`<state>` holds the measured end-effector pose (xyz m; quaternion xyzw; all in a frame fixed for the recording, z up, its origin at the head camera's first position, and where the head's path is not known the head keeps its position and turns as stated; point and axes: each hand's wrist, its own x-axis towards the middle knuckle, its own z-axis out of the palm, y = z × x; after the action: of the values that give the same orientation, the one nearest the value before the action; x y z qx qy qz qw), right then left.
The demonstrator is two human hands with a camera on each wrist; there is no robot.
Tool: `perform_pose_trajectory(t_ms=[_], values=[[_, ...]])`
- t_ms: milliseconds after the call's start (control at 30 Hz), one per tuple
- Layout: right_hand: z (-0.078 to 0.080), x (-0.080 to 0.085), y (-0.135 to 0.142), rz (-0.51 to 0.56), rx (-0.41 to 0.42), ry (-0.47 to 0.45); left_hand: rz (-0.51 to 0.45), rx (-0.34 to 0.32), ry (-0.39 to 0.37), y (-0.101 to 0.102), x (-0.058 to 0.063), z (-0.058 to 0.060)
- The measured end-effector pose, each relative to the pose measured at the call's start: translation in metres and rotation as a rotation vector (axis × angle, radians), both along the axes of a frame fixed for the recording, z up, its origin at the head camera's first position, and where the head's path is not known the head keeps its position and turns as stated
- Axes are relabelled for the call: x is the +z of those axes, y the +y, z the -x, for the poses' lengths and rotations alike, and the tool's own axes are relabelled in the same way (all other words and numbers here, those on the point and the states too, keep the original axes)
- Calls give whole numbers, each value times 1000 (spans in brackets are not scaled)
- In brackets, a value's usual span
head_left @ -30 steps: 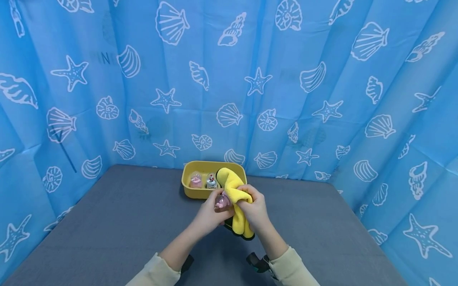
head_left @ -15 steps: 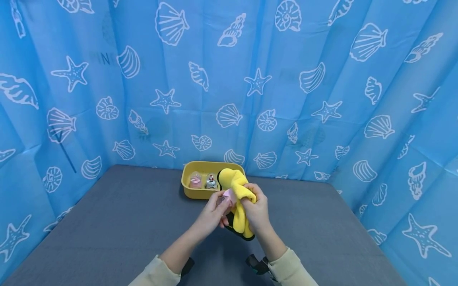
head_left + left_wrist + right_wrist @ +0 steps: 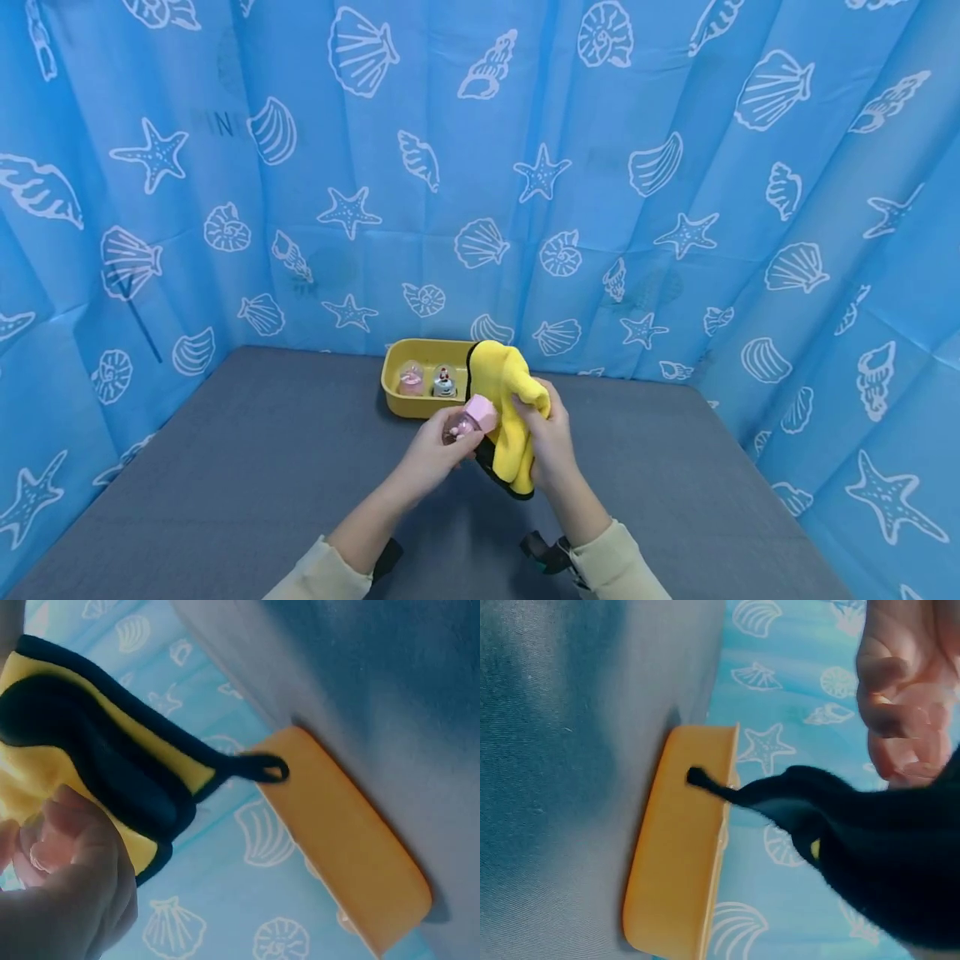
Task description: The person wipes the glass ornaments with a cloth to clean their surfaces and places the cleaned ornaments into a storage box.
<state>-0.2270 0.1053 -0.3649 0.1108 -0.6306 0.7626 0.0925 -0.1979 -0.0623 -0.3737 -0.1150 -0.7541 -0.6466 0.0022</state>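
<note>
In the head view my left hand (image 3: 433,454) grips a small snow globe with a pink faceted base (image 3: 480,413), tilted so the base points up and right. Its clear dome (image 3: 457,430) with a pink figure inside lies among the fingers. My right hand (image 3: 551,437) pinches a yellow cloth (image 3: 498,375) that hangs down beside the globe. Black trim and a loop (image 3: 259,766) show on the cloth in the left wrist view. From the right wrist, the cloth's dark side (image 3: 885,840) covers much of the view and the right fingers are hidden.
Behind the hands a yellow tray (image 3: 412,406) stands on the grey table (image 3: 300,450). Inside it sit a pink-based snow globe (image 3: 411,380) and a silvery-based snow globe (image 3: 443,383). The cloth hides the tray's right end. A blue shell-print curtain (image 3: 420,267) surrounds the table.
The right hand and cloth have moved slightly right, off the globe. The globe has turned in the left hand, so its pink base now shows uncovered.
</note>
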Motion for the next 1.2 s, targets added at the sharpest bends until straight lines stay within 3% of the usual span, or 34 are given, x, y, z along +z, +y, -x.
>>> perform_pose_trajectory(t_ms=[233, 400, 567, 733, 1000, 1200], values=[[-1, 7, 3, -144, 223, 72, 22, 5, 98, 0, -3, 5], [2, 9, 4, -255, 261, 35, 130, 57, 192, 3, -2, 4], [4, 7, 3, -262, 200, -13, 170, 104, 220, 6, -1, 1], [4, 3, -1, -237, 123, 41, 154, 123, 190, 8, -3, 2], [3, -3, -6, -192, -23, 111, -8, 55, 73, 8, -2, 3], [2, -4, -9, -179, -46, 142, -65, 12, 6, 8, -2, 3]])
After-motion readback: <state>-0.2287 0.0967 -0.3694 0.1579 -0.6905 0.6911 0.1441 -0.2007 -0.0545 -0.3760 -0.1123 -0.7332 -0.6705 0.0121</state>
